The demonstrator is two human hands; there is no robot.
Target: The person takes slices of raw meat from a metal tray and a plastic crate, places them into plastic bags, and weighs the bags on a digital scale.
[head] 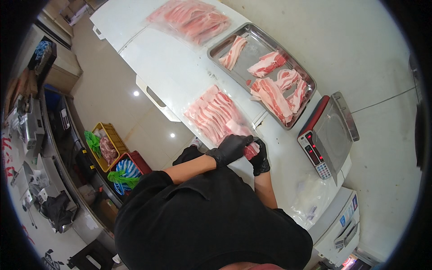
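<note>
My left hand [230, 148], in a black glove, reaches across to the open end of a clear plastic bag [211, 113] with pork belly slices laid in overlapping rows. Its fingers are curled at the bag's near right corner; what they grip is hidden. My right hand [260, 160], also gloved in black, is closed around a red and white piece of pork [251, 151] just below the left fingers. Beyond the bag, a steel tray [251, 47] carries several loose strips of pork belly [273, 98].
Another bag of sliced meat [192, 20] lies at the table's far end. Right of the tray stands a digital scale [329, 135] with a lit display. Empty-looking plastic bags [310, 199] lie near the right edge. Yellow [116, 141] and red [140, 162] crates stand on the left.
</note>
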